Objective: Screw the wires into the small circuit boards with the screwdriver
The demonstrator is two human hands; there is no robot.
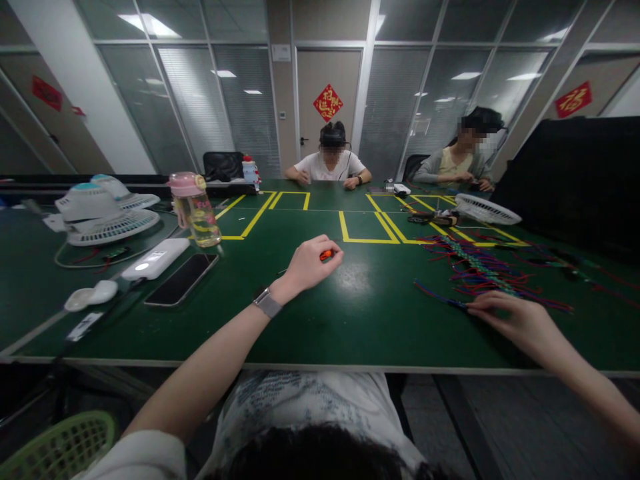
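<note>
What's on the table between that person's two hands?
In the head view, only bare green table lies between the left hand, closed on a small orange thing, and the right hand, which touches the coloured cords.

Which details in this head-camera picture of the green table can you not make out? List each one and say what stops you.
1. Orange item in the left hand: the fingers cover most of it, so its shape is unclear.
2. Right hand on the coloured cords: its fingers hide whether it pinches a strand.
3. Green basket: cut off by the bottom-left edge.
4. Co-workers' hands at the far end of the table: too small to tell what they handle.
</note>
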